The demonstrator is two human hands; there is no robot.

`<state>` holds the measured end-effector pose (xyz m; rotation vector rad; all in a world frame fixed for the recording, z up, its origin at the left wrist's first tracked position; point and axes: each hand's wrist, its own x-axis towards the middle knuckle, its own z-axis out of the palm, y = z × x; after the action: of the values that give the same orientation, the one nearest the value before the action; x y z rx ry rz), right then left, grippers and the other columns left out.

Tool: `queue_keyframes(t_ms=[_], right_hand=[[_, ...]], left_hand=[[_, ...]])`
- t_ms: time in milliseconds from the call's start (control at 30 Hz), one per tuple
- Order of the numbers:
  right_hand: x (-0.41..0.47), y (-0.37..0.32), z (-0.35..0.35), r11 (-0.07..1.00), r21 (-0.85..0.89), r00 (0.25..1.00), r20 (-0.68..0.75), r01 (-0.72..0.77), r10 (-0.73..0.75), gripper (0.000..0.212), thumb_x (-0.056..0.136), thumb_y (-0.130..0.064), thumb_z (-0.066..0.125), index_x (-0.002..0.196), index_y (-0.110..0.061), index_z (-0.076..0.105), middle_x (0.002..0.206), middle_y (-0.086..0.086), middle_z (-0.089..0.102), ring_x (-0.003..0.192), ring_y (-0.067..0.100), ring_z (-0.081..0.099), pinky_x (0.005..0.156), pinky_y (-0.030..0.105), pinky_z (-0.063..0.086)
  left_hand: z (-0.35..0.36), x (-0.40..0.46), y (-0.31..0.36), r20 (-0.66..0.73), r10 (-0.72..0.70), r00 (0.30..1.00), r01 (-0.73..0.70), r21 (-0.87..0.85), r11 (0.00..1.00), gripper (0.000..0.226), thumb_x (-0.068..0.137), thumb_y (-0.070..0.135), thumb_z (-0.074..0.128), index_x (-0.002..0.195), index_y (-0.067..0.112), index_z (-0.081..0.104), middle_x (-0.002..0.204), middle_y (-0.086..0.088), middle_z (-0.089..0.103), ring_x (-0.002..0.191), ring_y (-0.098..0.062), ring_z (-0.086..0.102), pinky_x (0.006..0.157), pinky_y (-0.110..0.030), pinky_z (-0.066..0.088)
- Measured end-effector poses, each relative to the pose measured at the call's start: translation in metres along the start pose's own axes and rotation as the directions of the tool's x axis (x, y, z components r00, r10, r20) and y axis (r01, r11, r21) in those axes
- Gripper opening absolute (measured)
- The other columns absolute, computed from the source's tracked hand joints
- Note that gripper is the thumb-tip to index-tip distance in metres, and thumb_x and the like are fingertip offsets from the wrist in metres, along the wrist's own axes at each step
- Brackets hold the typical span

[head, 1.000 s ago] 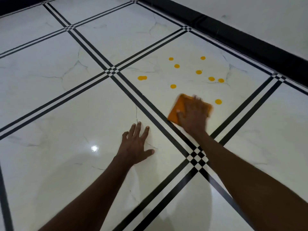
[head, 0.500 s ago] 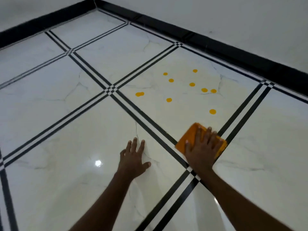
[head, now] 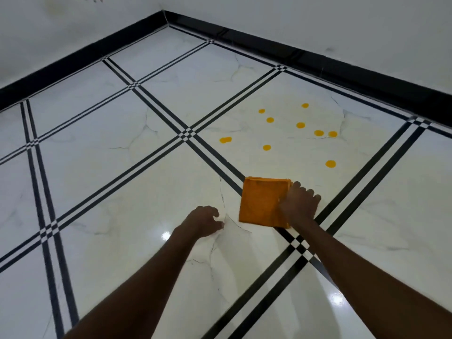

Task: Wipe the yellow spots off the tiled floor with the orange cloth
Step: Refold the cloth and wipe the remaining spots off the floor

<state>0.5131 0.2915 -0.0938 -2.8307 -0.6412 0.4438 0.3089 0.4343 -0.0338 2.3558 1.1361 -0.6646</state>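
Your right hand (head: 299, 204) lay on the right edge of the orange cloth (head: 263, 201), knuckles bent and fingers curled over that edge, holding it against the tiled floor (head: 137, 187). The cloth lay flat as a folded square, straddling a black double stripe (head: 220, 160) of the tile border. Your left hand (head: 203, 222) rested on the floor just beside the cloth, at its eight o'clock, fingers curled under and gripping nothing. From the cloth, the yellow spots (head: 300, 125) were scattered toward twelve and one o'clock on the next tile; the nearest one (head: 330, 164) sat near the cloth's far right corner but apart from it. A black skirting (head: 318, 62) ran along the white wall (head: 318, 20) beyond the spots.
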Motion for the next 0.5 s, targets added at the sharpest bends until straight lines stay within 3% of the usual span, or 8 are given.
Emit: queue_keyframes(t_ms=[100,167,233,300,367,433,500], right_hand=[[0.003,-0.020,0.000,0.974,0.160,0.987,0.062,-0.159,0.151,0.027,0.097,-0.025,0.058,0.119,-0.010,0.059,0.123,0.014,0.065,0.125,0.036,0.051,0.108,0.049,0.035],[0.002,-0.027,0.002,0.967,0.194,0.985,0.073,-0.165,0.154,0.029,0.094,-0.026,0.065,0.118,-0.010,0.062,0.128,0.016,0.060,0.128,0.037,0.047,0.107,0.050,0.039],[0.001,-0.029,0.000,0.953,0.284,0.992,0.097,-0.103,0.078,0.028,0.091,-0.025,0.067,0.114,-0.009,0.062,0.125,0.017,0.059,0.122,0.038,0.053,0.098,0.046,0.046],[0.005,-0.028,-0.010,0.900,0.434,0.986,0.165,-0.047,-0.028,0.013,0.091,-0.019,0.064,0.096,-0.009,0.059,0.101,0.012,0.064,0.103,0.034,0.062,0.082,0.039,0.049],[0.011,-0.025,-0.031,0.825,0.564,0.965,0.231,-0.031,-0.122,0.008,0.089,-0.012,0.065,0.089,-0.006,0.059,0.085,0.007,0.061,0.090,0.030,0.061,0.076,0.041,0.051],[0.016,-0.021,-0.059,0.753,0.658,0.955,0.237,-0.023,-0.178,0.014,0.087,-0.011,0.070,0.100,-0.006,0.065,0.093,0.009,0.065,0.091,0.028,0.063,0.079,0.043,0.055],[0.023,-0.012,-0.088,0.703,0.711,0.964,0.181,0.009,-0.195,0.019,0.086,-0.014,0.073,0.103,-0.013,0.065,0.099,0.011,0.069,0.093,0.029,0.065,0.075,0.037,0.053]], left_hand=[[0.005,0.000,0.004,-0.007,0.005,1.000,-0.005,-0.006,1.000,0.049,0.093,0.040,0.063,0.134,0.014,0.058,0.136,-0.008,0.060,0.125,-0.024,0.054,0.106,-0.033,0.043],[0.004,0.000,0.006,-0.021,0.010,1.000,-0.010,-0.016,1.000,0.048,0.093,0.040,0.063,0.133,0.014,0.059,0.135,-0.008,0.061,0.124,-0.023,0.055,0.105,-0.034,0.044],[-0.001,-0.002,0.009,-0.031,0.010,0.999,-0.011,-0.028,1.000,0.047,0.093,0.041,0.064,0.131,0.014,0.060,0.134,-0.007,0.062,0.124,-0.023,0.056,0.104,-0.033,0.044],[-0.010,-0.005,0.011,-0.022,0.015,1.000,-0.016,-0.044,0.999,0.046,0.092,0.042,0.064,0.129,0.015,0.061,0.135,-0.006,0.061,0.124,-0.022,0.055,0.103,-0.031,0.043],[-0.026,-0.008,0.016,-0.009,0.030,1.000,-0.030,-0.046,0.998,0.045,0.092,0.043,0.064,0.129,0.016,0.062,0.137,-0.005,0.060,0.125,-0.022,0.054,0.102,-0.031,0.043],[-0.048,-0.013,0.025,0.011,0.040,0.999,-0.039,-0.014,0.999,0.046,0.093,0.044,0.062,0.129,0.016,0.062,0.135,-0.006,0.061,0.125,-0.022,0.055,0.101,-0.031,0.043],[-0.071,-0.021,0.033,0.039,0.048,0.998,-0.050,0.048,0.998,0.048,0.096,0.042,0.058,0.133,0.012,0.060,0.134,-0.009,0.060,0.125,-0.025,0.055,0.101,-0.032,0.044]])
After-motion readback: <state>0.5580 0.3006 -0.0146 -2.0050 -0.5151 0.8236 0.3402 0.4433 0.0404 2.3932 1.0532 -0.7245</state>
